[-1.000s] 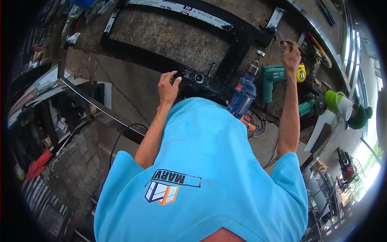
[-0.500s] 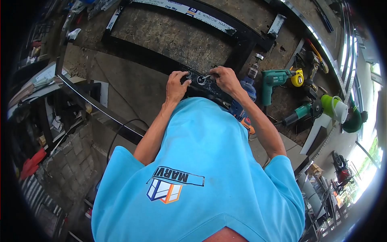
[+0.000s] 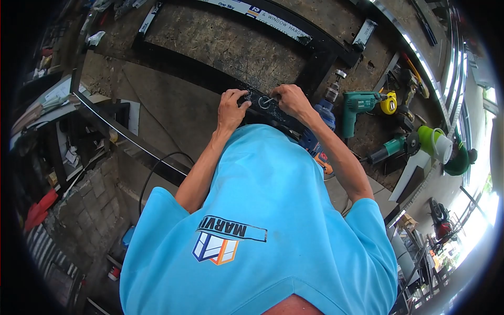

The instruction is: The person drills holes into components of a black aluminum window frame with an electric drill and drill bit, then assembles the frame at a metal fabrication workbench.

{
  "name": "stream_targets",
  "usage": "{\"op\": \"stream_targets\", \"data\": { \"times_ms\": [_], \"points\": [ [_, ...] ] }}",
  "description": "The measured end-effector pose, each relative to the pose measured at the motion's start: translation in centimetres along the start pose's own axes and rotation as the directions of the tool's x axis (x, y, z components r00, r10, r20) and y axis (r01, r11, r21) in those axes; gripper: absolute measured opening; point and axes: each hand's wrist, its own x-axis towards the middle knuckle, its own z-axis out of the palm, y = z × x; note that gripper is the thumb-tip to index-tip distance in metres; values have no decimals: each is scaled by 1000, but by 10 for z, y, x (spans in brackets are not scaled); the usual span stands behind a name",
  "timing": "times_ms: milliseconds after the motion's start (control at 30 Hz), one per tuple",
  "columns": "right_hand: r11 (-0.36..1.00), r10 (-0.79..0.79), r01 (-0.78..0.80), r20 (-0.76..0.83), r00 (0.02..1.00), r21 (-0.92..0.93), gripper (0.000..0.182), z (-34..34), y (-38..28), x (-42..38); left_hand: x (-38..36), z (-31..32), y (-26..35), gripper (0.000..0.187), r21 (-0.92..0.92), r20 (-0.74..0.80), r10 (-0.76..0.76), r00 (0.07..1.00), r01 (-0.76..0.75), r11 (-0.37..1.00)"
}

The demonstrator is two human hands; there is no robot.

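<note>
A black metal frame (image 3: 191,62) lies across the bench in front of me. On its near bar sits a round metal ring (image 3: 264,102) around a dark centre, with fine shavings scattered about it. My right hand (image 3: 292,100) pinches a small thin metal piece at the ring's right side; its kind is mostly hidden by the fingers. To the left of the ring, my left hand (image 3: 231,109) rests at the bar, thumb and forefinger bent and a gap between them. Nothing shows in that gap.
Right of my hand lie a blue drill (image 3: 324,114), a green drill (image 3: 358,107), a yellow tape measure (image 3: 389,103) and a green angle grinder (image 3: 387,149). A black bar with a bright edge (image 3: 131,137) runs along the left. Printed film (image 3: 262,20) covers the frame's far bar.
My right hand has shifted slightly and tilted over the ring, so less of the thin metal piece shows. My left hand has barely moved.
</note>
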Motion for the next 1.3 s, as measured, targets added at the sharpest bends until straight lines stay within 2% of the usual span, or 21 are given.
{"op": "stream_targets", "data": {
  "times_ms": [67, 200, 333, 500, 600, 667, 800, 867, 1000, 1067, 1167, 1233, 1300],
  "points": [
    [999, 10, -7, -59, 998, 46, 25, 3, 3, -4, -1, -1, 0, 32, -2, -1, -4, 1000, 4, 1000],
    [1000, 30, -30, -81, 996, 10, 24, 7, 8, -11, -2, 0, 3, 29, 40, 8, 25, 1000, -26, 999],
    [989, 107, -96, -91, 990, 117, 25, 11, 10, -23, -4, 5, 12, 27, 42, 92, 26, 995, -30, 999],
    [961, 195, -167, -112, 974, 220, 25, 16, 12, -25, -4, 10, 14, 27, 33, 106, 52, 993, -56, 998],
    [938, 236, -217, -39, 971, 271, 25, 6, 11, -17, -3, 11, 14, 28, 10, 93, 49, 994, -50, 999],
    [973, 189, -191, 27, 982, 127, 23, 7, 16, -11, -4, 11, 14, 29, -6, 80, 39, 996, -39, 999],
    [989, 123, -124, 16, 992, 86, 25, 6, 13, -4, -5, 11, 13, 29, -4, 55, 73, 996, -73, 997],
    [992, 111, -110, 20, 994, -62, 19, 7, 7, 0, -6, 13, 10, 29, -1, 44, 84, 995, -85, 996],
    [995, 45, -47, -23, 999, -90, 16, 3, -7, 1, -7, 15, 9, 31, -47, 32, 50, 998, -48, 998],
    [985, 67, -64, 14, 998, -157, 22, -1, -12, 3, -7, 14, 9, 32, -54, 31, 41, 999, -40, 998],
    [979, 67, -60, 30, 997, -196, 22, 4, -8, 7, -8, 14, 9, 33, -74, 34, 10, 999, -8, 997],
    [983, 49, -37, 61, 997, -182, 22, 8, 3, 10, -8, 14, 7, 33, -65, -5, 71, 997, -71, 995],
    [986, 33, -17, 91, 995, -168, 21, 5, 13, 11, -8, 14, 7, 33, -67, 3, 54, 999, -53, 996]
  ]
}}
